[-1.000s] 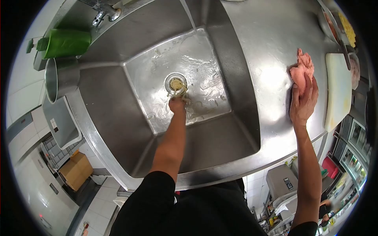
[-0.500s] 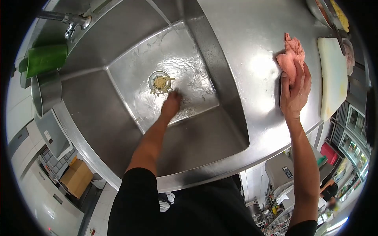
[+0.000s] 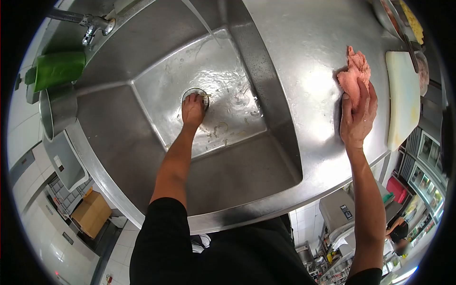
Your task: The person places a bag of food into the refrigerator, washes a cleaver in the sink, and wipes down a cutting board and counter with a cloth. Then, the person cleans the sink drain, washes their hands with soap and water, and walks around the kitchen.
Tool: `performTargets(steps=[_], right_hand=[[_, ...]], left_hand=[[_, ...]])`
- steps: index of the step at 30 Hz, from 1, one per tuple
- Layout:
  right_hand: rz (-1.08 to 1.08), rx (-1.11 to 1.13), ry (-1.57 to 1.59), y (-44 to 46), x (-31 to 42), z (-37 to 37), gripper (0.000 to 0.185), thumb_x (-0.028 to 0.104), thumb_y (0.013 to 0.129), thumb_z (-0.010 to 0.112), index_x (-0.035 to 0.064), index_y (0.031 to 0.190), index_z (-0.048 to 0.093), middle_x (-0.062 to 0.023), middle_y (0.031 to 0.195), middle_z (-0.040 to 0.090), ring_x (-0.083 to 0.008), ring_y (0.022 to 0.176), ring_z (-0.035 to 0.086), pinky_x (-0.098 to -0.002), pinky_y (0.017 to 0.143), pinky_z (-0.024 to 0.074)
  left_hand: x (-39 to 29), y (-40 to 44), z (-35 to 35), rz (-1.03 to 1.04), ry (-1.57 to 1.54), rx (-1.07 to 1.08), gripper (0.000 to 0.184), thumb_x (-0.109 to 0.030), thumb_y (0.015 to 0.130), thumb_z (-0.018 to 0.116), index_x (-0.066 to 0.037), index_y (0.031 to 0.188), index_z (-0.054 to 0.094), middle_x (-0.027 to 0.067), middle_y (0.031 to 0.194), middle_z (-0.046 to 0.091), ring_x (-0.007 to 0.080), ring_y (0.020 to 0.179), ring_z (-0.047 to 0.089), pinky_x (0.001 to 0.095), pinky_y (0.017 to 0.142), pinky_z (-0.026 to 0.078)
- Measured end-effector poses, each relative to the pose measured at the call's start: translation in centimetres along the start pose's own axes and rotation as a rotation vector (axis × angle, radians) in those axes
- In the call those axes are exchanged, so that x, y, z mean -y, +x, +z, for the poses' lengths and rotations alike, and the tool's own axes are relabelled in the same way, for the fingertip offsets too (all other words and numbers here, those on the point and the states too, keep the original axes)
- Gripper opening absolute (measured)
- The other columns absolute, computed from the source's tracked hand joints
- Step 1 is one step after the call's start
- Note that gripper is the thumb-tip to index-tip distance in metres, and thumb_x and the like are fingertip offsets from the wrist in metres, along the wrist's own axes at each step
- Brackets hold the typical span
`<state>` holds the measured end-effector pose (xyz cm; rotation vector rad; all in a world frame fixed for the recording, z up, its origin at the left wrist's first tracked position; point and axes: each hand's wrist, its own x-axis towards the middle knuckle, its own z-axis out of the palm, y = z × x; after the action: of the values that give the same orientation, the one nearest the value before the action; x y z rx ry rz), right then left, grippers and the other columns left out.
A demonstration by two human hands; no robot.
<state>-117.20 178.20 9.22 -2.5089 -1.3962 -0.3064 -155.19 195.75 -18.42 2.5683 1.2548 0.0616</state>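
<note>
My left hand [image 3: 193,110] reaches down into the steel sink [image 3: 223,175] and covers most of the round drain [image 3: 205,100]. Its fingers point into the drain, and their tips and whatever they touch are hidden. Pale strips [image 3: 223,126] of scrap lie scattered on the wet sink floor to its right. On the steel counter [image 3: 318,118], my right hand [image 3: 359,116] rests with its fingers over the lower end of a crumpled pink cloth [image 3: 356,71]. Water runs in a thin stream [image 3: 202,21] at the sink's far side.
A faucet [image 3: 97,26], a green bottle [image 3: 59,70] and a metal container [image 3: 59,109] line the left side. To the right are a white cutting board [image 3: 403,97] and bowls [image 3: 387,19]. A person [image 3: 398,230] stands in the background at lower right.
My left hand moved right from the drain, then back left onto it, covering the yellowish scraps there. The view shifted; my right hand stayed on the cloth.
</note>
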Motion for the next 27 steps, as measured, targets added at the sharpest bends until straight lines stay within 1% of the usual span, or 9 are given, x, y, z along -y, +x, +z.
performTargets(steps=[3, 5, 7, 8, 12, 15, 18, 23, 27], right_hand=[[0.010, -0.001, -0.015, 0.1, 0.0, 0.0, 0.044, 0.027, 0.088, 0.058, 0.0118, 0.129, 0.052, -0.0152, 0.135, 0.044, -0.0330, 0.120, 0.046, -0.0430, 0.100, 0.0368], [0.007, 0.012, 0.000, 0.1, 0.0, -0.1, 0.044, 0.027, 0.088, 0.058, 0.0116, 0.130, 0.052, -0.0152, 0.135, 0.044, -0.0333, 0.121, 0.045, -0.0430, 0.101, 0.0365], [-0.003, 0.013, 0.001, 0.1, 0.0, -0.1, 0.044, 0.029, 0.091, 0.055, 0.0106, 0.131, 0.050, -0.0162, 0.135, 0.043, -0.0350, 0.121, 0.045, -0.0436, 0.101, 0.0367], [-0.014, 0.015, 0.003, 0.1, 0.1, -0.1, 0.044, 0.031, 0.094, 0.052, 0.0096, 0.133, 0.048, -0.0171, 0.136, 0.042, -0.0367, 0.122, 0.044, -0.0441, 0.101, 0.0369], [-0.007, 0.034, -0.044, 0.0, 0.1, -0.1, 0.044, 0.031, 0.095, 0.051, 0.0106, 0.133, 0.048, -0.0169, 0.136, 0.042, -0.0367, 0.122, 0.044, -0.0444, 0.100, 0.0372], [-0.003, 0.001, -0.007, 0.1, 0.1, 0.3, 0.044, 0.028, 0.090, 0.055, 0.0105, 0.130, 0.051, -0.0159, 0.135, 0.044, -0.0347, 0.120, 0.045, -0.0442, 0.100, 0.0362], [-0.009, 0.004, -0.032, 0.2, 0.1, 0.1, 0.044, 0.028, 0.090, 0.055, 0.0098, 0.130, 0.051, -0.0158, 0.134, 0.045, -0.0349, 0.119, 0.046, -0.0443, 0.099, 0.0370], [-0.016, 0.005, 0.016, 0.2, 0.1, 0.1, 0.044, 0.029, 0.091, 0.054, 0.0093, 0.130, 0.051, -0.0158, 0.133, 0.044, -0.0351, 0.120, 0.045, -0.0444, 0.099, 0.0372], [-0.002, 0.025, -0.032, 0.2, 0.2, 0.1, 0.045, 0.030, 0.091, 0.054, 0.0098, 0.131, 0.050, -0.0160, 0.134, 0.043, -0.0355, 0.120, 0.045, -0.0445, 0.099, 0.0373]], left_hand=[[-3.1, -3.8, 2.0, -0.023, -0.201, 0.061, 0.028, -0.013, 0.080, 0.058, -0.007, 0.107, 0.061, 0.0161, 0.112, 0.057, 0.0354, 0.095, 0.057, 0.0452, 0.086, 0.047], [-7.5, -7.0, 1.7, -0.002, -0.245, 0.336, 0.029, -0.015, 0.080, 0.058, -0.008, 0.108, 0.059, 0.0168, 0.108, 0.059, 0.0347, 0.091, 0.061, 0.0469, 0.079, 0.050], [-7.7, -11.0, 3.5, 0.452, -0.137, 0.490, 0.027, -0.019, 0.080, 0.059, -0.010, 0.106, 0.057, 0.0171, 0.101, 0.063, 0.0327, 0.092, 0.063, 0.0478, 0.073, 0.051], [-7.3, -11.3, 3.9, 0.448, -0.141, 0.492, 0.027, -0.019, 0.080, 0.059, -0.010, 0.106, 0.057, 0.0171, 0.101, 0.063, 0.0327, 0.092, 0.063, 0.0478, 0.073, 0.051], [-5.0, -7.3, 2.1, -0.091, -0.333, 0.418, 0.020, -0.023, 0.083, 0.059, -0.011, 0.098, 0.056, 0.0176, 0.085, 0.064, 0.0378, 0.079, 0.064, 0.0515, 0.066, 0.051], [-2.7, -4.3, 1.7, -0.248, -0.329, 0.214, 0.015, -0.022, 0.083, 0.059, -0.009, 0.090, 0.059, 0.0177, 0.078, 0.065, 0.0388, 0.075, 0.064, 0.0503, 0.067, 0.050], [-2.6, -2.0, -0.5, -0.266, -0.317, 0.225, 0.018, -0.024, 0.082, 0.061, -0.008, 0.091, 0.060, 0.0159, 0.086, 0.066, 0.0373, 0.079, 0.063, 0.0474, 0.069, 0.051], [-6.2, -1.8, -1.3, 0.315, -0.141, 0.213, 0.046, -0.035, 0.078, 0.068, -0.015, 0.119, 0.060, 0.0144, 0.135, 0.046, 0.0351, 0.121, 0.046, 0.0524, 0.096, 0.040], [-6.7, 0.1, 0.4, 0.247, 0.026, 0.071, 0.061, -0.038, 0.079, 0.068, -0.016, 0.133, 0.049, 0.0131, 0.135, 0.044, 0.0351, 0.128, 0.038, 0.0586, 0.104, 0.029]])
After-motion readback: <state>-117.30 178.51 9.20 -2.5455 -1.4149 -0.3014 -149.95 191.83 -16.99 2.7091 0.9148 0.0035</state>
